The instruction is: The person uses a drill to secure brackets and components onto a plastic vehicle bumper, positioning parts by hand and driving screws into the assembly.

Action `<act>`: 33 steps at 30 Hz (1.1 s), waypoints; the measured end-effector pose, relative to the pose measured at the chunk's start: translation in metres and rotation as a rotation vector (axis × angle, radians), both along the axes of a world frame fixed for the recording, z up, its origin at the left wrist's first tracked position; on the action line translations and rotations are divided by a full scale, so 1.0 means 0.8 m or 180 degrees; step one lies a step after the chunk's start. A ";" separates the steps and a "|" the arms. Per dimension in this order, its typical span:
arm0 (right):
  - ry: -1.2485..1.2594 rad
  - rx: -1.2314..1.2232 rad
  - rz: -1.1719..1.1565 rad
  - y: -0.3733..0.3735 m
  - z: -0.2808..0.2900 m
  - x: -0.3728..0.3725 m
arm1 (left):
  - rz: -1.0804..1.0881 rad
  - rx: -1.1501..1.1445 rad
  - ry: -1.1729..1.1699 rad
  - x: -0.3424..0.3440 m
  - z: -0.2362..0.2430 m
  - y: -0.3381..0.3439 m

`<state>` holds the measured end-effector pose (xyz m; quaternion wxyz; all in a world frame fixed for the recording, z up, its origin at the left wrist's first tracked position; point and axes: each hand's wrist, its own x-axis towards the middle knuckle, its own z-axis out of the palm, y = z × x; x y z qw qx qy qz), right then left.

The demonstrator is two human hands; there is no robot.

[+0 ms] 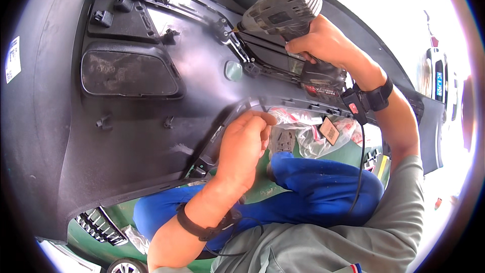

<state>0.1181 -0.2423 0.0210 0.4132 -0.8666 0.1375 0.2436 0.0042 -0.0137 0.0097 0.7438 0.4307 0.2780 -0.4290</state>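
Note:
My right hand (323, 43) grips a dark grey cordless power driver (283, 10) by its handle. The driver lies sideways, its bit pointing left at the joint of a grey bracket (222, 29) on a large black car bumper (126, 146). Whether the tip sits in a screw is too small to tell. Closer to me, my left hand (242, 144) is closed beside the bumper's inner edge, thumb and forefinger pinched together. What those fingers hold, if anything, cannot be made out.
Clear plastic bags (328, 131) with red print lie on the green floor beyond my blue-trousered legs (318, 179). A black grille-like part (101, 226) is at the lower left, near a wheel (126, 266). A cable (361, 167) hangs from my right wrist strap (376, 98).

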 end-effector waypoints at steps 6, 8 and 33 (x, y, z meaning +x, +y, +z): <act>-0.0021 0.0131 -0.0009 -0.012 -0.014 0.003 | 0.0003 0.0051 0.0029 0.002 0.000 0.000; -0.0064 -0.0003 -0.0036 -0.008 -0.011 0.002 | 0.0007 0.0071 0.0055 0.003 -0.001 -0.001; -0.0025 0.0079 -0.0040 -0.009 -0.015 -0.002 | 0.0060 0.0039 0.0030 0.007 -0.001 0.002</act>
